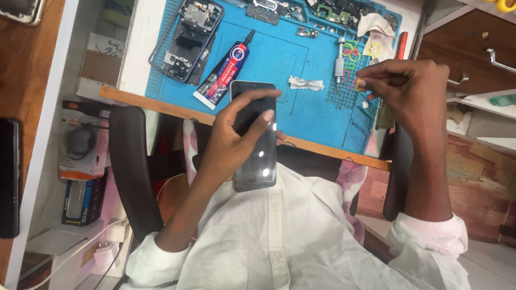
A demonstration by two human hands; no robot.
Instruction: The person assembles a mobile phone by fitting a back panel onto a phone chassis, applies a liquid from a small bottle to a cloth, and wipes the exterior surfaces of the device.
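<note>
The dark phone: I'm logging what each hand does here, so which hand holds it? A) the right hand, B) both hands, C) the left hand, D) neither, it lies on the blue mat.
C: the left hand grips the dark phone above the lap, while the right hand is apart from it, pinching a small rubber band over the blue mat.

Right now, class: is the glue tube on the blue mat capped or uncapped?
Capped. The glue tube lies flat on the blue mat, with a black pointed cap covering its nozzle.
</note>
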